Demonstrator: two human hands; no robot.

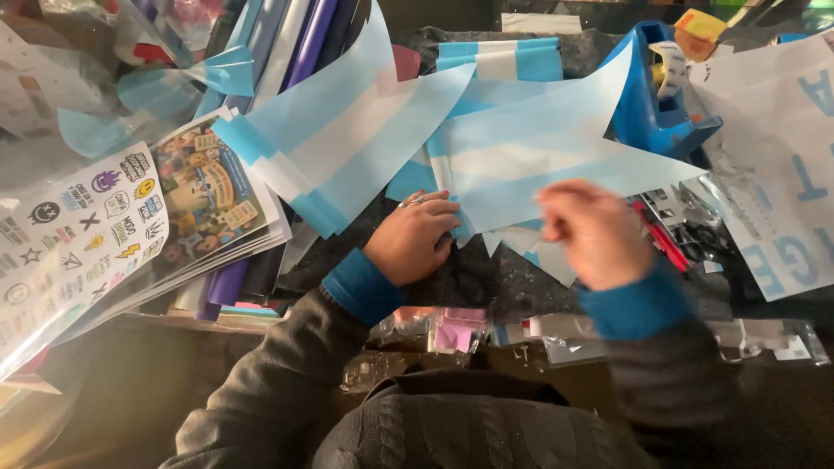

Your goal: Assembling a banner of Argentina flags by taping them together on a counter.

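The person's left hand [415, 236] rests with fingers curled down on the near corner of a light-blue-and-white striped pennant [539, 165], pinning it to the dark tabletop [473, 278]. The right hand [591, 230] is blurred just to the right of it, over the same pennant's lower edge; I cannot tell whether its fingers are pinching the paper or merely above it. The two hands sit near each other, not touching. I count at least three such striped pennants fanned out beyond the hands; a second one [347, 139] lies up and left of the left hand. Further left lies one sticker sheet [78, 226] in clear wrap. Beyond the right hand stands one blue tape dispenser [647, 108], and beside it lies one red pen [660, 234].
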